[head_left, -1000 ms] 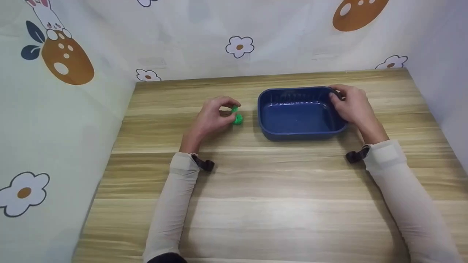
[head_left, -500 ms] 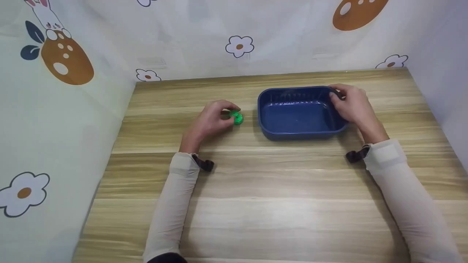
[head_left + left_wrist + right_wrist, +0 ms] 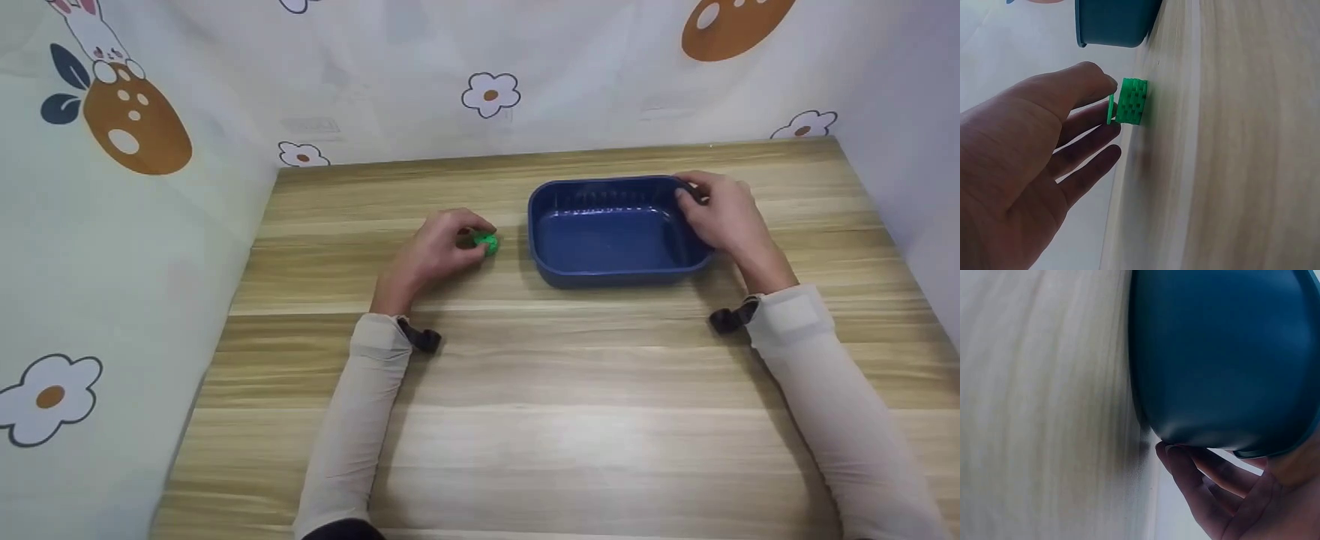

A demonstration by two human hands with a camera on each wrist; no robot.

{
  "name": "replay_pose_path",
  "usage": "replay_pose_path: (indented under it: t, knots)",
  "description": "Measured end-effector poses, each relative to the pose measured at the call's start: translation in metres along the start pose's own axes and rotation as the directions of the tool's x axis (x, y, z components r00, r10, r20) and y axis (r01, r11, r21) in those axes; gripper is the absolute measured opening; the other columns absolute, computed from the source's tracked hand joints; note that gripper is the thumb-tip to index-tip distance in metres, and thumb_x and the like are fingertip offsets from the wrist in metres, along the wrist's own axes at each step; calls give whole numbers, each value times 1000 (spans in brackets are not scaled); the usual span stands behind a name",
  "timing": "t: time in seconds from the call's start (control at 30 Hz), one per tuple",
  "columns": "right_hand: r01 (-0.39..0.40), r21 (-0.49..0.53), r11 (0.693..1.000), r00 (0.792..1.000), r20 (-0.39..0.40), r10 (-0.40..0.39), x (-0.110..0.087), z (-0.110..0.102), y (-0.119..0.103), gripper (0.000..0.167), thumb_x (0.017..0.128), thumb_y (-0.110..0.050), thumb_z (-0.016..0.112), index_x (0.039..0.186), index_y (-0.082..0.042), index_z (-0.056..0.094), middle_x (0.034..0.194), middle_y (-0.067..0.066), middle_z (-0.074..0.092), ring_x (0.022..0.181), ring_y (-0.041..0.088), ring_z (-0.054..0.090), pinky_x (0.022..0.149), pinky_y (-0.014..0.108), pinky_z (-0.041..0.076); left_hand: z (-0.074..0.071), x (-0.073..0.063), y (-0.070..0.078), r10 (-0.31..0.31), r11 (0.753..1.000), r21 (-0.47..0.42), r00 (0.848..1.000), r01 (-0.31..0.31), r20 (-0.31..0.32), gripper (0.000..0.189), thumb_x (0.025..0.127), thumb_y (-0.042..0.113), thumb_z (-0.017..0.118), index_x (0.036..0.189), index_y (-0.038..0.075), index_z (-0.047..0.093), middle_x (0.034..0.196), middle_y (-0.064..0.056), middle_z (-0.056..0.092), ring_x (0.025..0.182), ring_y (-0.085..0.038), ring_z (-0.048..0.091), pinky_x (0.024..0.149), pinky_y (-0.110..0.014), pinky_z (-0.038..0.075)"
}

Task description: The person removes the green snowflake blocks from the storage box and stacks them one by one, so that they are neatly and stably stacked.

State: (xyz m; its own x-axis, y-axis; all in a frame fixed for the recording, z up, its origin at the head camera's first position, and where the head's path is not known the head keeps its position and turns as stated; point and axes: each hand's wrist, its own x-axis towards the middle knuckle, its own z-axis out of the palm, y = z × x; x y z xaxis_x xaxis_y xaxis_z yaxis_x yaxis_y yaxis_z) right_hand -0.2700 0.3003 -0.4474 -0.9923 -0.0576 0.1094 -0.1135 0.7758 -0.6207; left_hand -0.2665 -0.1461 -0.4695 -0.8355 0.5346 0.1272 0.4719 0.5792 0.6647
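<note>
A short stack of green notched discs (image 3: 1131,101) stands on the table, partly covered by fingers in the head view. My left hand (image 3: 442,244) pinches a thin green disc (image 3: 1110,110) by its edge between thumb and fingertips. In the left wrist view this disc is edge-on, close over the top of the stack and parallel to it, with a narrow gap. The other left fingers spread loosely. To the right stands a dark blue rectangular tub (image 3: 615,279), nothing inside. My right hand (image 3: 724,214) grips its far right corner, thumb inside the rim and fingers against the outer wall.
The wood-grain table (image 3: 555,390) meets a back wall cloth (image 3: 390,97) printed with flowers and fruit. Side walls close it in at left and right. Between the stack and the tub is a short stretch of table.
My left hand has come down slightly toward me, lowering the thin green disc from behind the stack until it overlaps it in the head view. My right hand and the tub stay still.
</note>
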Motion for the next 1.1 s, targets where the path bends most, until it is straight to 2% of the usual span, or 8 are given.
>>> replay_pose_path:
  t: [0.1, 0.17, 0.43, 0.6, 0.7, 0.83, 1.03, 1.1]
  knots:
    - [-9, 7, 1000, 1000, 13, 8, 0, 0, -1, 40, 110, -23, 58, 146, -9, 68, 125, 29, 76, 114, 43, 74, 93, 54, 62, 0, 0, 0, 7, 1000, 7, 1000, -7, 5, 22, 98, 16, 78, 118, 7, 81, 120, -8, 79, 113, -22, 73, 103, -42, 60]
    - [-14, 12, 1000, 1000, 19, 14, 0, 0, -1, 40, 110, -23, 58, 146, -9, 68, 127, 29, 75, 115, 44, 74, 96, 62, 60, 0, 0, 1, 9, 1000, 4, 1000, -9, 8, 21, 98, 15, 78, 117, 8, 82, 119, -8, 79, 111, -22, 73, 102, -42, 60]
    - [-7, 1, 1000, 1000, 12, 7, 0, -1, 0, 40, 110, -24, 58, 145, -9, 68, 123, 28, 76, 112, 43, 74, 93, 54, 58, 1, 0, 1, 11, 999, -33, 1000, -10, 22, 23, 97, 12, 78, 119, 6, 81, 119, -9, 79, 109, -23, 73, 101, -42, 60]
    - [-10, 8, 1000, 1000, 15, 10, -1, -1, 0, 40, 110, -23, 57, 145, -9, 68, 124, 29, 75, 113, 44, 73, 96, 59, 58, 0, -1, 1, 15, 999, -44, 999, -14, 30, 28, 96, 13, 81, 123, 5, 79, 120, -9, 79, 110, -24, 73, 102, -41, 60]
    - [-9, 5, 1000, 1000, 11, 9, -1, -1, 0, 40, 109, -23, 58, 145, -9, 68, 124, 29, 75, 113, 44, 73, 95, 58, 58, 0, -1, 1, 5, 999, -39, 999, -4, 36, 28, 96, 13, 82, 123, 6, 79, 120, -9, 79, 110, -23, 73, 102, -41, 60]
    - [6, -14, 1000, 1000, -3, -6, -1, -1, 1, 39, 109, -22, 58, 143, -9, 70, 121, 29, 76, 109, 42, 74, 90, 49, 57, 0, -1, 1, -17, 999, -35, 999, 19, 44, 28, 97, 15, 81, 124, 7, 79, 120, -7, 78, 111, -22, 73, 103, -41, 59]
    - [20, -16, 1000, 1000, -12, -20, 0, -1, 1, 39, 108, -22, 58, 143, -8, 70, 121, 30, 76, 109, 43, 73, 91, 52, 56, 0, -2, 1, -30, 999, -39, 998, 31, 49, 28, 97, 15, 81, 124, 8, 79, 121, -7, 78, 112, -22, 72, 104, -41, 59]
    - [21, -16, 1000, 1000, -12, -21, 0, -1, 1, 39, 108, -22, 58, 142, -8, 70, 121, 29, 76, 109, 43, 74, 90, 50, 56, 0, -2, 1, -31, 999, -41, 998, 33, 50, 28, 97, 16, 81, 124, 8, 79, 121, -6, 78, 112, -21, 72, 103, -41, 59]
